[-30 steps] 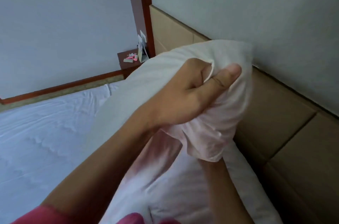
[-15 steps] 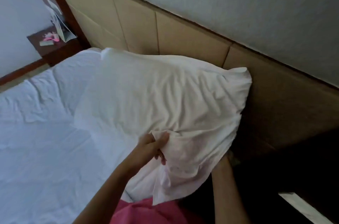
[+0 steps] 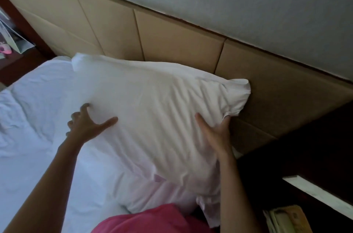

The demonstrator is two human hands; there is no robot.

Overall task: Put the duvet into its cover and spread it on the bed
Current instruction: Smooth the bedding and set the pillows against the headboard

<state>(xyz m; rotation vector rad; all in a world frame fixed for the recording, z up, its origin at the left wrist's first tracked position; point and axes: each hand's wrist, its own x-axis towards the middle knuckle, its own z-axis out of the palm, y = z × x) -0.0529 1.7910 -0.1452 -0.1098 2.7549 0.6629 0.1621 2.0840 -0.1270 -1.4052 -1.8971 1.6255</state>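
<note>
A plump white pillow in its case (image 3: 152, 114) lies at the head of the bed (image 3: 28, 152), its far edge against the tan padded headboard (image 3: 177, 41). My left hand (image 3: 87, 125) rests on the pillow's left side, fingers spread and holding nothing. My right hand (image 3: 215, 135) cups the pillow's right side, thumb on top and fingers pressed under the bunched corner. The white sheet on the bed is wrinkled. No duvet or duvet cover shows.
A dark wooden nightstand (image 3: 17, 60) with a card and a pink item stands at the far left. A dark bedside unit (image 3: 305, 156) with a telephone (image 3: 284, 219) is at the lower right. My pink garment (image 3: 149, 219) fills the bottom edge.
The pillow has gone from held up in the air to lying flat by the headboard. My left hand let go of the pinched case and opened; my right hand came to the pillow's right side.
</note>
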